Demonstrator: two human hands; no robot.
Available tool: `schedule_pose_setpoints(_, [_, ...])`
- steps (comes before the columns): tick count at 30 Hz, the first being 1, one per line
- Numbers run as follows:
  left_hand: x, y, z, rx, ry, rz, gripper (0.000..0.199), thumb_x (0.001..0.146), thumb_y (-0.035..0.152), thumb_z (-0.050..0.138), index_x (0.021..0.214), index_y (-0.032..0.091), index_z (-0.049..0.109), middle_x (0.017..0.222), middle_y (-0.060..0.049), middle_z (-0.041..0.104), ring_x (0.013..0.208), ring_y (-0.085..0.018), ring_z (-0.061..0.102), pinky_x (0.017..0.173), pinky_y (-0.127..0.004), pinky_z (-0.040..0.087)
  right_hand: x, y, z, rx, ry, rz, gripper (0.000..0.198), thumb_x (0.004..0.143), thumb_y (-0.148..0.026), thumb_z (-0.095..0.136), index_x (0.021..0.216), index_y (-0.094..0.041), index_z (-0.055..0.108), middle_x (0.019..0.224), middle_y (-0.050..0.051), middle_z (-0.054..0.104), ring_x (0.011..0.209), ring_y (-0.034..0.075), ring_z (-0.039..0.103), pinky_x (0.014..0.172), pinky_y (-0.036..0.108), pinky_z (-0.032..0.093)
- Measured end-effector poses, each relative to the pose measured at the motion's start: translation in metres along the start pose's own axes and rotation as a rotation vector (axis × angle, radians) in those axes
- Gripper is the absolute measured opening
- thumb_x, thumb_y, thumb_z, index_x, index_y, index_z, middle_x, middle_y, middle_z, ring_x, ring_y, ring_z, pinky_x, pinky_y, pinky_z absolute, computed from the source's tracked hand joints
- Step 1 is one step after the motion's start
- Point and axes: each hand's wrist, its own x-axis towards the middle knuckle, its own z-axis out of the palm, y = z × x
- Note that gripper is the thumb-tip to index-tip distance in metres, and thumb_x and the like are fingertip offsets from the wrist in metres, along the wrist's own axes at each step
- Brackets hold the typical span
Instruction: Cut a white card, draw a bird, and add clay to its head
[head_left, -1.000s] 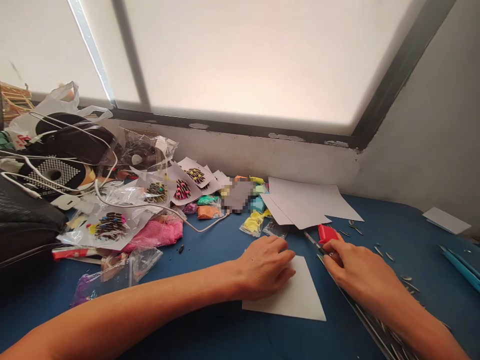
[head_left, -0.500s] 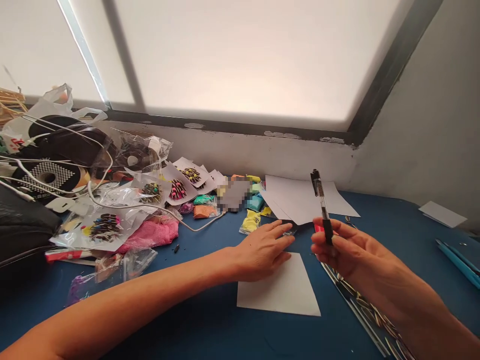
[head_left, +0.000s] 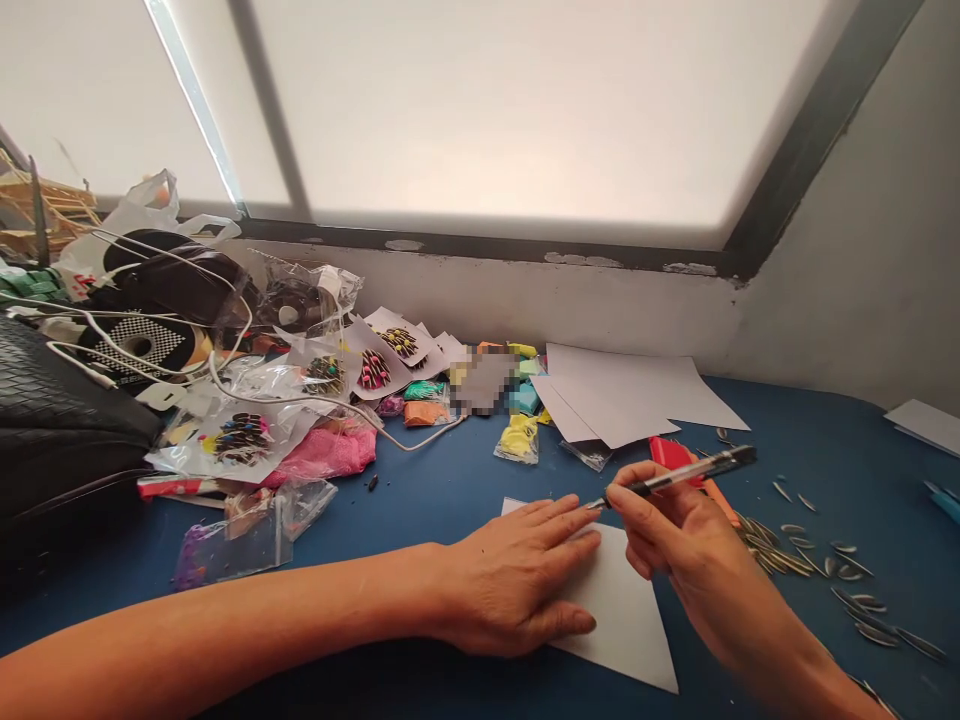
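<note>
My left hand (head_left: 529, 570) lies flat on a small white sheet of paper (head_left: 630, 625) near the front of the blue table, its fingers stretched to the right. In my right hand (head_left: 679, 530) is a clear-barrelled black pen (head_left: 686, 470), held in a writing grip. The pen leans over, its tip at the upper part of the sheet beside my left fingertips. Whether the tip touches the paper I cannot tell. Behind my right hand a red object (head_left: 671, 453) and an orange one (head_left: 721, 500) are partly hidden.
Sunflower seeds (head_left: 776, 550) lie scattered to the right. Larger white sheets (head_left: 622, 390) rest at the back, beside yellow clay packets (head_left: 517, 438). Bags, cables, a pink cloth (head_left: 330, 455) and a black bag (head_left: 67, 410) crowd the left. A white wall (head_left: 480, 290) closes the back.
My right hand has lowered the pen from upright to a slant over the sheet. My left hand has shifted slightly down and pressed flat on the paper. The view has turned a little left.
</note>
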Motion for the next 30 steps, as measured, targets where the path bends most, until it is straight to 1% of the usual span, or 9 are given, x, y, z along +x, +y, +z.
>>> schedule_pose_setpoints(4, [-0.003, -0.011, -0.005, 0.104, 0.012, -0.146, 0.062, 0.101, 0.047, 0.035, 0.148, 0.006, 0.036, 0.159, -0.02, 0.023, 0.15, -0.033, 0.015, 0.121, -0.049, 0.02, -0.007, 0.014, 0.008, -0.023, 0.025, 0.004, 0.035, 0.081, -0.057, 0.063, 0.09, -0.024, 0.057, 0.06, -0.007, 0.05, 0.05, 0.01, 0.045, 0.05, 0.023, 0.042])
schedule_pose_setpoints(10, [0.009, -0.025, -0.009, 0.295, 0.085, -0.361, 0.062, 0.101, 0.048, 0.033, 0.143, 0.003, 0.042, 0.154, -0.027, 0.032, 0.147, -0.04, 0.021, 0.115, -0.054, 0.029, -0.014, 0.036, 0.013, -0.13, -0.079, 0.015, 0.034, 0.083, -0.056, 0.062, 0.087, -0.022, 0.061, 0.058, -0.005, 0.054, 0.052, 0.011, 0.05, 0.054, 0.024, 0.045])
schedule_pose_setpoints(15, [0.032, -0.032, -0.011, 0.277, 0.135, -0.274, 0.051, 0.101, 0.04, 0.038, 0.135, 0.005, 0.051, 0.148, -0.024, 0.042, 0.144, -0.035, 0.032, 0.116, -0.049, 0.03, -0.009, 0.045, 0.009, -0.172, -0.106, 0.014, 0.038, 0.084, -0.059, 0.058, 0.092, -0.022, 0.064, 0.062, -0.004, 0.057, 0.051, 0.012, 0.052, 0.052, 0.025, 0.044])
schedule_pose_setpoints(18, [0.038, -0.043, -0.013, 0.155, 0.352, -0.228, 0.041, 0.097, 0.022, 0.041, 0.136, 0.014, 0.052, 0.146, -0.016, 0.047, 0.137, -0.025, 0.043, 0.111, -0.04, 0.039, -0.009, 0.042, 0.005, -0.187, -0.071, 0.003, 0.041, 0.084, -0.061, 0.057, 0.095, -0.022, 0.064, 0.059, -0.005, 0.053, 0.05, 0.012, 0.05, 0.05, 0.025, 0.042])
schedule_pose_setpoints(20, [0.036, -0.05, -0.015, 0.074, 0.496, -0.186, 0.038, 0.093, 0.01, 0.039, 0.125, 0.013, 0.061, 0.127, -0.015, 0.061, 0.117, -0.02, 0.058, 0.099, -0.033, 0.049, -0.011, 0.037, 0.003, -0.195, -0.028, -0.009, 0.039, 0.084, -0.06, 0.058, 0.094, -0.022, 0.063, 0.056, -0.006, 0.05, 0.048, 0.012, 0.047, 0.048, 0.025, 0.04])
schedule_pose_setpoints(22, [0.032, -0.054, -0.016, -0.013, 0.564, -0.174, 0.031, 0.09, 0.009, 0.044, 0.109, 0.014, 0.068, 0.101, -0.009, 0.068, 0.093, -0.016, 0.065, 0.083, -0.028, 0.053, -0.013, 0.031, 0.002, -0.207, 0.014, -0.023, 0.037, 0.083, -0.059, 0.059, 0.091, -0.023, 0.063, 0.055, -0.006, 0.048, 0.048, 0.012, 0.045, 0.047, 0.024, 0.04])
schedule_pose_setpoints(24, [0.028, -0.055, -0.015, -0.086, 0.584, -0.189, 0.022, 0.086, 0.009, 0.052, 0.098, 0.015, 0.07, 0.084, -0.004, 0.069, 0.078, -0.013, 0.064, 0.075, -0.025, 0.053, -0.014, 0.025, 0.001, -0.228, 0.048, -0.039, 0.037, 0.081, -0.059, 0.06, 0.089, -0.023, 0.064, 0.055, -0.005, 0.049, 0.048, 0.012, 0.047, 0.046, 0.025, 0.041])
schedule_pose_setpoints(26, [0.025, -0.056, -0.016, -0.105, 0.575, -0.205, 0.019, 0.083, 0.009, 0.058, 0.093, 0.016, 0.072, 0.08, -0.002, 0.07, 0.074, -0.013, 0.064, 0.073, -0.024, 0.052, -0.013, 0.023, 0.0, -0.245, 0.086, -0.059, 0.037, 0.08, -0.059, 0.061, 0.09, -0.024, 0.063, 0.055, -0.005, 0.05, 0.047, 0.013, 0.048, 0.046, 0.026, 0.042])
schedule_pose_setpoints(30, [0.023, -0.063, -0.025, 0.063, 0.455, -0.261, 0.024, 0.085, 0.007, 0.054, 0.093, 0.017, 0.074, 0.089, -0.004, 0.072, 0.085, -0.016, 0.066, 0.08, -0.027, 0.052, -0.011, 0.022, -0.001, -0.299, 0.106, -0.065, 0.037, 0.079, -0.059, 0.061, 0.09, -0.024, 0.062, 0.053, -0.006, 0.049, 0.044, 0.012, 0.047, 0.043, 0.025, 0.04])
